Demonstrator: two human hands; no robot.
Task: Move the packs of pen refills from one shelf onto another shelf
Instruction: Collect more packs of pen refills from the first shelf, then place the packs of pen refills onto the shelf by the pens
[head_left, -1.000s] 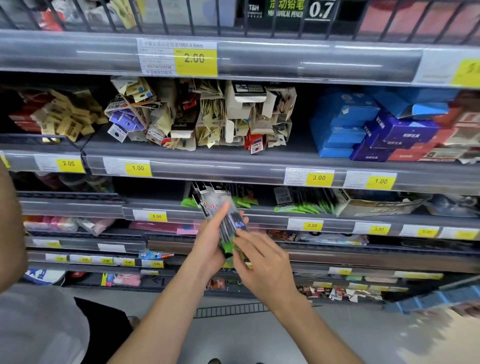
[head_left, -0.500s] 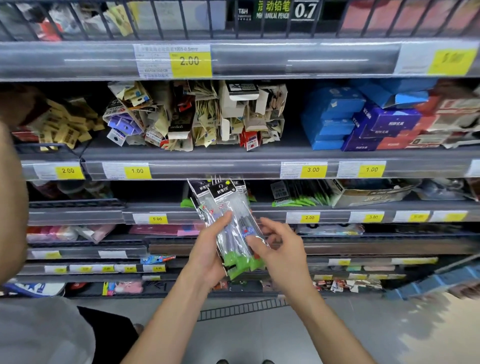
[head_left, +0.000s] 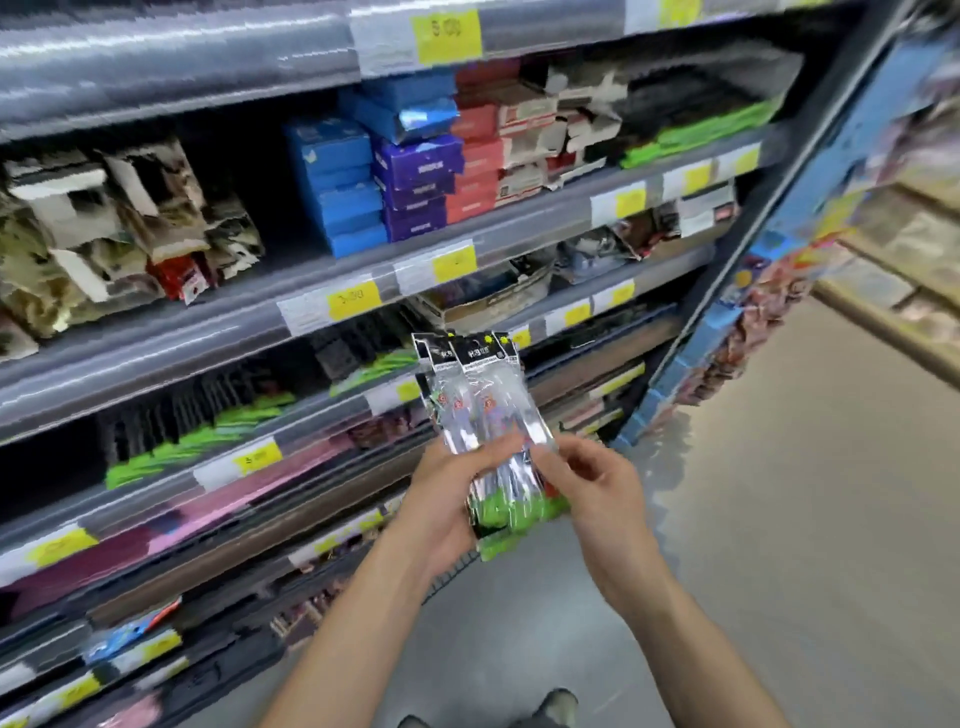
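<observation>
Since the earlier frame, the packs (head_left: 483, 431) are being carried rightward, clear of the shelf (head_left: 332, 395). They are being gripped upright by the left hand (head_left: 441, 499) and pinched by the right hand (head_left: 597, 488).

shop aisle, shelves packed tight
grey metal shelving (head_left: 171, 332) carries yellow price tags (head_left: 353, 300) along its edges, blue boxes (head_left: 343, 187) stacked on one tier, and a pale grey floor (head_left: 810, 519) stretches off right.
</observation>
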